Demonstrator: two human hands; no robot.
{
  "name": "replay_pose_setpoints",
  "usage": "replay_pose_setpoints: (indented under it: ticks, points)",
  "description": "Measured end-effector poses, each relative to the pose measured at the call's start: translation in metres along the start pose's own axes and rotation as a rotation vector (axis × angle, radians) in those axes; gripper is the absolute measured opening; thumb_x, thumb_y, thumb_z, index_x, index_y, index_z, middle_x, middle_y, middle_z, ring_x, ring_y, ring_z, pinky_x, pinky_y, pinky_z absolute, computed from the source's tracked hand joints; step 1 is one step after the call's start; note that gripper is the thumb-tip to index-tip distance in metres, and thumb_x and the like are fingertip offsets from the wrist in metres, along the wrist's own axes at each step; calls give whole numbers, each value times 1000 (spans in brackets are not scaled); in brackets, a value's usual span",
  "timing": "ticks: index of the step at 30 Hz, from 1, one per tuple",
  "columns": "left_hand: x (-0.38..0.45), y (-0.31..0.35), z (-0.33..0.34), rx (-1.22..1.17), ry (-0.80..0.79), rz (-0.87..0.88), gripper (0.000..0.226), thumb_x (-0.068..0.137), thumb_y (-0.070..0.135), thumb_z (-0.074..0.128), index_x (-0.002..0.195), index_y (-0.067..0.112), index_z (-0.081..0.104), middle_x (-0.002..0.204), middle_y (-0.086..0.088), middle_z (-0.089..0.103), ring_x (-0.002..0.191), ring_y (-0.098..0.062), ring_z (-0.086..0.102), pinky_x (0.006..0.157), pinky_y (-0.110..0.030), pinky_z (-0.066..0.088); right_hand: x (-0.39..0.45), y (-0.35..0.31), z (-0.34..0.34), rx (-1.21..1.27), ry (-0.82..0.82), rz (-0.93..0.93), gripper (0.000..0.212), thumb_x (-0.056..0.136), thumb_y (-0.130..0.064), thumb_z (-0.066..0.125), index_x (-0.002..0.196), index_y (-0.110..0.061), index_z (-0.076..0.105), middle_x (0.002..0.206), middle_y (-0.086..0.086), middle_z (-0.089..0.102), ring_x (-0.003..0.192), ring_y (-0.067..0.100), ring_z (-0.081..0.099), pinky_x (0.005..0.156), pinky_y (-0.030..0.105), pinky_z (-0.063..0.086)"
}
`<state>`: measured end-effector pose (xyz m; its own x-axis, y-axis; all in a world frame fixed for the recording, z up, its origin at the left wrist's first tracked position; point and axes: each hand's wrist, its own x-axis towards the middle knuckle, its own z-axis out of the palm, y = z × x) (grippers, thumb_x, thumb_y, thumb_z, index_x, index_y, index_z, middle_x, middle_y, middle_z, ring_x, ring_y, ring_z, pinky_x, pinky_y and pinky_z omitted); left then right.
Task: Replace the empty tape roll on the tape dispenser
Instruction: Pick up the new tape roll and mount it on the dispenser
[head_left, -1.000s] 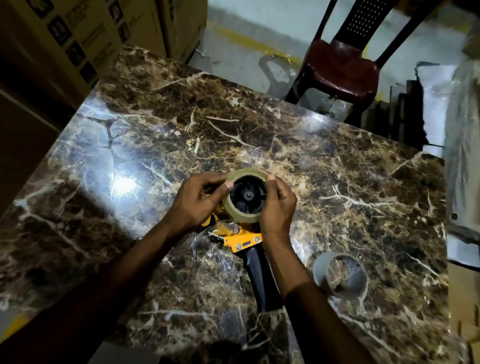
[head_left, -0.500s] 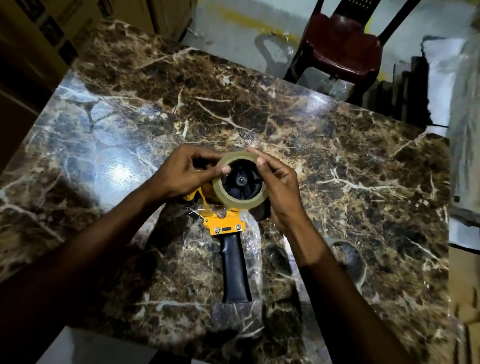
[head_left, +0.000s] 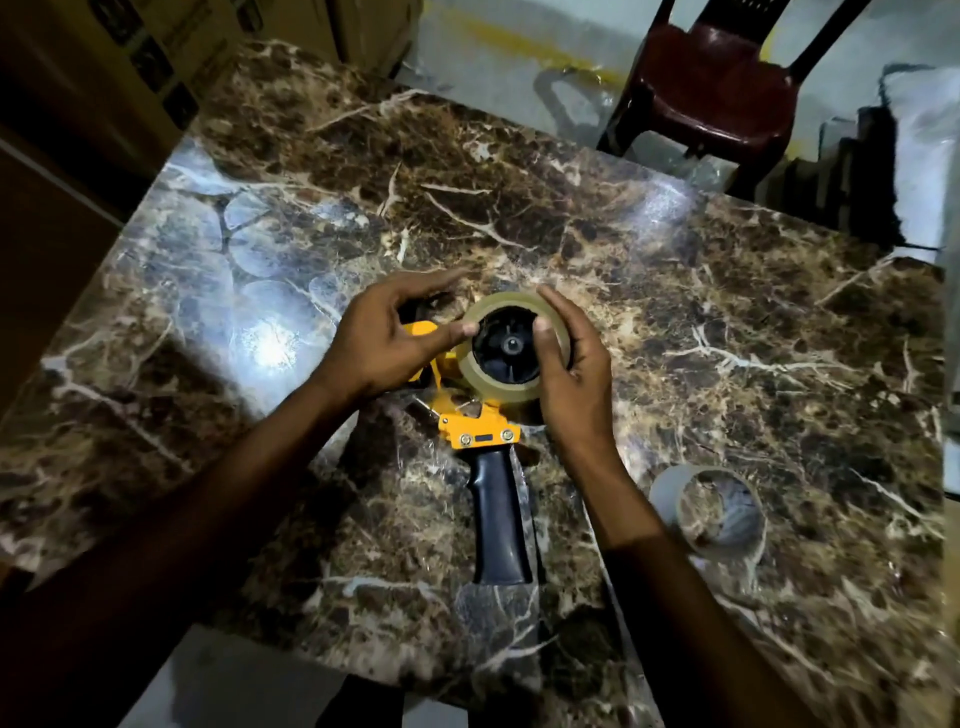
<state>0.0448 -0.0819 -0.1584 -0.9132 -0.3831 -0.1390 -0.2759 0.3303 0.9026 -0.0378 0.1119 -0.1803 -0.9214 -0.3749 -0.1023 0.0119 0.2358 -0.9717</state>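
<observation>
A yellow tape dispenser with a black handle lies flat on the marble table, handle towards me. A brownish tape roll sits around its black hub. My left hand holds the dispenser's yellow front end, thumb tip touching the roll's left edge. My right hand cups the roll's right side, thumb pressed on its face. An empty grey cardboard core lies on the table to the right of my right forearm.
A dark red plastic chair stands beyond the table's far edge. Cardboard boxes are stacked at the far left. Dark and white items stand at the right.
The camera view shifted; the dispenser and roll stay in place on the table. My right thumb has come onto the roll's face and my left fingers have spread over the dispenser's front.
</observation>
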Motion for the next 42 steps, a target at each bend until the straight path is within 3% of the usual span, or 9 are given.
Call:
replay_pose_setpoints:
  ticks: [4,10,15,18,28,32,35,38,42]
  points:
    - [-32,-3,1,-84,-22,-10,78,91,35,83,160,35,48,161,13,53,148,5,46,119,-19,40,-26,-4,-2,35,32,-2,46,105,-23,60,150,-20,51,144,-12,55,131,-10,52,101,11,44]
    - [-76,4,2,-229,78,-81,80,91,37,76,162,41,40,165,16,48,149,1,47,118,-19,44,-39,-8,1,39,42,15,61,100,-21,67,156,-18,41,154,-7,47,135,-16,45,106,8,40]
    - [-95,-5,16,-269,132,-57,82,95,27,77,166,34,36,168,19,43,155,-7,43,127,-43,39,-46,-8,7,65,50,30,75,96,-20,73,160,-24,33,165,-4,36,145,-5,40,109,12,42]
    - [-91,-6,22,-251,158,-75,82,99,16,75,167,28,32,163,26,40,144,15,44,118,-15,41,-51,-8,12,99,41,35,85,94,-15,75,162,-26,25,168,-8,28,148,-7,34,113,14,40]
    - [-88,-5,32,-304,175,-119,89,92,12,64,168,37,25,146,59,33,139,29,35,109,-3,37,-53,-5,19,80,93,79,78,100,-16,67,163,-30,23,170,-10,23,127,-35,31,91,-5,38]
    - [-94,-9,26,-295,98,-63,96,86,11,64,169,32,21,156,52,28,148,24,27,114,-4,32,-54,-4,19,84,94,74,77,100,-14,66,163,-29,24,169,-10,25,126,-36,32,92,-5,38]
    - [-103,-22,29,-308,223,-35,86,92,16,73,167,24,33,170,15,40,157,-4,38,124,-23,36,-54,-3,19,97,95,79,77,100,-13,66,163,-28,24,164,-15,27,123,-38,33,89,-6,38]
    - [-111,-32,34,-378,410,-75,69,85,27,82,146,10,56,128,-19,70,115,-22,68,105,-34,54,-54,-3,19,99,101,75,78,99,-14,68,163,-29,25,166,-13,27,124,-37,33,91,-6,38]
    - [-121,-36,34,-433,326,-132,47,83,30,84,122,17,62,93,-10,82,75,-11,72,67,-20,54,-55,-4,19,114,118,66,77,98,-12,68,162,-26,27,168,-7,29,127,-33,35,94,-3,38]
